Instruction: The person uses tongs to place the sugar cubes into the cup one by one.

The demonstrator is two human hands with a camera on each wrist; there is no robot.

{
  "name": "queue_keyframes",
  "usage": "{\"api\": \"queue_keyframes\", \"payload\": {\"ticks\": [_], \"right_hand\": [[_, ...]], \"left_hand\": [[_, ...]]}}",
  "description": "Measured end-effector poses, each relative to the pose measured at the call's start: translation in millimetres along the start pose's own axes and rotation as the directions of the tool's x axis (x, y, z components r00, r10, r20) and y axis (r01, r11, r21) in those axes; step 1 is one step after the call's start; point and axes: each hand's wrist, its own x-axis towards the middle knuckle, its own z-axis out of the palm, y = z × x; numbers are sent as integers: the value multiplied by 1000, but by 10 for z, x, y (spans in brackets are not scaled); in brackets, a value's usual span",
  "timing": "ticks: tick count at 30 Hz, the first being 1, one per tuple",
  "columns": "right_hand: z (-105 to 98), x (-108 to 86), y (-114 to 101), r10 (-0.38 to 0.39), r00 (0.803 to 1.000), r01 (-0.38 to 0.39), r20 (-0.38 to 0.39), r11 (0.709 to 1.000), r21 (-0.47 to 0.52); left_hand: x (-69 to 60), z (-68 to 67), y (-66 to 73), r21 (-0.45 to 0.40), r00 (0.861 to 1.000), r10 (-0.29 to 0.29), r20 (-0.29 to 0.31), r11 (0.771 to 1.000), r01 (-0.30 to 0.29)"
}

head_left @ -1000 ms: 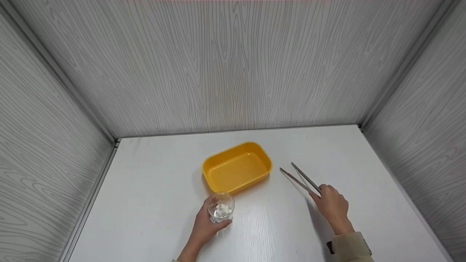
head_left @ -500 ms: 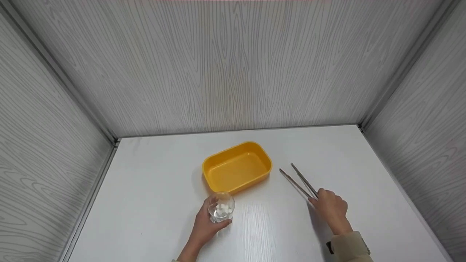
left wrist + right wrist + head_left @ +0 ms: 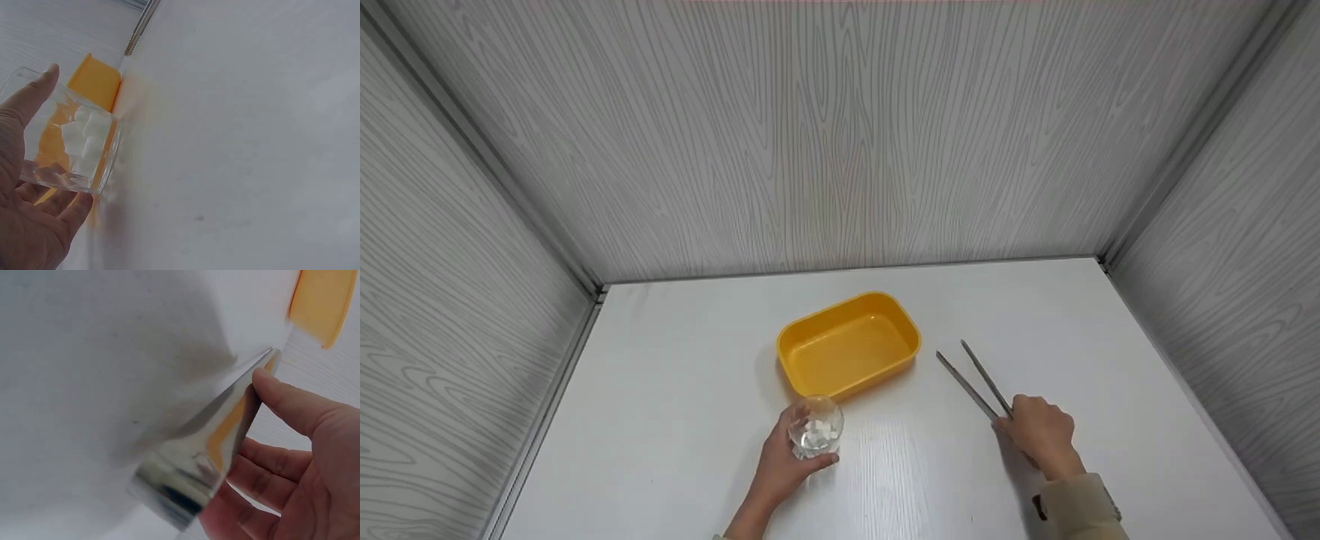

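My left hand [image 3: 784,461] curls round a clear glass [image 3: 816,427] that stands near the front corner of a yellow tray. White cubes [image 3: 87,138] lie at the bottom of the glass, as the left wrist view shows. On the right, my right hand [image 3: 1041,435] holds metal tongs [image 3: 976,379] by the handle end. The two arms of the tongs are spread, their tips pointing toward the tray with nothing between them. In the right wrist view the thumb presses the shiny tongs [image 3: 211,433] from one side, and the other fingers are behind them.
The yellow tray [image 3: 851,352] sits tilted at an angle on the white table [image 3: 675,420], with nothing visible inside. Grey wood-grained panels [image 3: 840,135] enclose the table at the back and on both sides.
My right hand has shifted slightly toward the front and left, and the tongs have turned a little with it. The left hand, glass and tray stay where they were.
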Motion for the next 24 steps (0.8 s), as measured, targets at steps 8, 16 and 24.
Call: {"api": "queue_keyframes", "payload": {"ticks": [8, 16, 24], "right_hand": [[-18, 18, 22, -11, 999, 10, 51, 999, 33], [-150, 8, 80, -71, 993, 64, 97, 996, 67], [-279, -52, 180, -167, 982, 153, 82, 976, 156]], "left_hand": [[1, -43, 2, -34, 1000, 0, 23, 999, 1], [-9, -118, -3, -51, 997, -61, 55, 997, 64], [-62, -337, 23, 21, 991, -27, 128, 999, 24]]}}
